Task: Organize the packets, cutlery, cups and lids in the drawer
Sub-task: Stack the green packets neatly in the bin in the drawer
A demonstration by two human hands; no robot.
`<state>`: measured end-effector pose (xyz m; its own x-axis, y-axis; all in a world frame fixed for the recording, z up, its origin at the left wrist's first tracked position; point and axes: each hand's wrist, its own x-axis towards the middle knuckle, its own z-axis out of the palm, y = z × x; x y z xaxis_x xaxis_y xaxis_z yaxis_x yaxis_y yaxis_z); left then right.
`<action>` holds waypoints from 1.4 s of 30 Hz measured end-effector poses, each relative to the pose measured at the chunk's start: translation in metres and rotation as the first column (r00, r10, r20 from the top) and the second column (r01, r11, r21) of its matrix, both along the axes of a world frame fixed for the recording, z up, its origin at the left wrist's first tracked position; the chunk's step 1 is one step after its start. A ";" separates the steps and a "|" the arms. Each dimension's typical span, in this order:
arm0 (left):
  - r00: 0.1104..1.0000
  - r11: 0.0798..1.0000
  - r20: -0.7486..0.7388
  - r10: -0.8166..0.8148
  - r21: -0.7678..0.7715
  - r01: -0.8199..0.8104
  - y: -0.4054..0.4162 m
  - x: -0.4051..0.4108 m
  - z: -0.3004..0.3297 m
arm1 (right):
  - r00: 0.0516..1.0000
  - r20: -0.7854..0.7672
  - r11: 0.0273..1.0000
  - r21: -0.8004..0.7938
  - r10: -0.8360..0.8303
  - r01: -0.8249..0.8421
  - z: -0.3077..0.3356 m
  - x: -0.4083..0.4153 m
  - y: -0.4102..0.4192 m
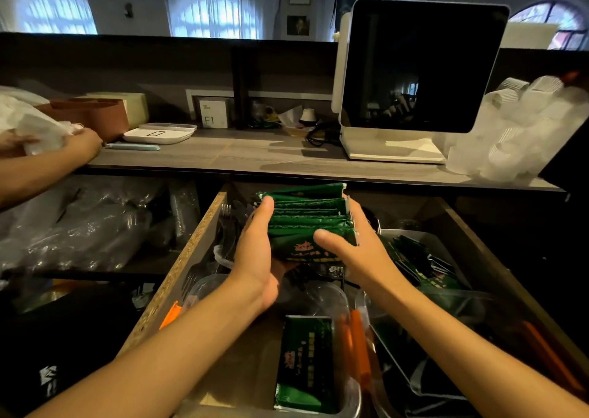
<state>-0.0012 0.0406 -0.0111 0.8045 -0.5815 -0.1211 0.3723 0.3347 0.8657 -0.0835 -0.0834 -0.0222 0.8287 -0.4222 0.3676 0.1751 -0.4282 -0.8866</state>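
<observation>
A stack of green packets (306,220) is held above the open wooden drawer (178,267). My left hand (255,251) grips its left side, thumb on top. My right hand (353,248) grips its right side, thumb across the front packet. Below, a clear plastic container (331,293) holds one green packet (302,363) lying flat. A metal tray (424,239) on the right holds more green packets (427,274). Clear plastic forks (229,226) lie at the drawer's left side. Orange strips (358,344) lie beside the container.
Another person's hands (79,143) handle plastic wrap at the far left of the counter (255,159). A white screen (420,66), a scale (159,133), a brown box (95,114) and bagged white cups (516,124) stand on it. Bagged clear cups (95,223) fill the shelf left of the drawer.
</observation>
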 end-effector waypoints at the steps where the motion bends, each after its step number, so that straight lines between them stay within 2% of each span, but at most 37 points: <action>1: 1.000 1.000 -0.006 0.016 0.011 -0.016 -0.001 -0.001 -0.001 | 1.000 -0.009 0.999 0.041 -0.002 0.002 0.001 0.002 0.001; 4: 0.998 0.998 -0.018 0.055 0.005 -0.055 -0.003 -0.002 -0.004 | 1.000 -0.015 0.990 0.142 -0.017 0.019 0.001 0.006 0.002; 7: 0.998 0.998 -0.017 0.066 -0.019 -0.066 -0.004 -0.003 -0.004 | 0.999 -0.013 0.984 0.170 -0.045 0.047 0.002 0.005 0.002; 11: 0.998 0.999 -0.063 0.011 -0.049 -0.014 -0.005 -0.004 -0.007 | 0.995 0.051 0.963 0.261 -0.088 0.072 0.005 0.002 0.004; 14: 0.997 0.999 -0.081 -0.001 -0.054 -0.003 -0.008 -0.006 -0.010 | 0.994 0.042 0.945 0.317 -0.096 0.078 0.007 0.000 0.004; 20: 0.996 0.996 0.027 0.083 -0.036 -0.082 -0.014 -0.007 -0.015 | 0.988 -0.014 0.913 0.380 -0.155 0.148 0.007 0.003 0.004; 25: 0.999 0.999 0.044 0.013 -0.052 -0.010 -0.014 -0.008 -0.020 | 0.965 0.046 0.861 0.466 -0.256 0.206 0.008 0.001 0.004; 30: 0.999 0.996 0.036 -0.038 -0.080 0.041 -0.011 -0.008 -0.018 | 0.961 0.108 0.868 0.464 -0.255 0.178 0.009 0.001 0.006; 34: 0.996 0.996 0.032 -0.080 -0.030 0.080 -0.012 -0.006 -0.020 | 0.952 0.142 0.870 0.458 -0.272 0.181 0.009 0.000 0.006; 42: 0.982 0.986 0.108 -0.157 0.065 0.151 -0.009 -0.010 -0.015 | 0.939 0.219 0.932 0.309 -0.264 0.190 0.010 -0.002 0.007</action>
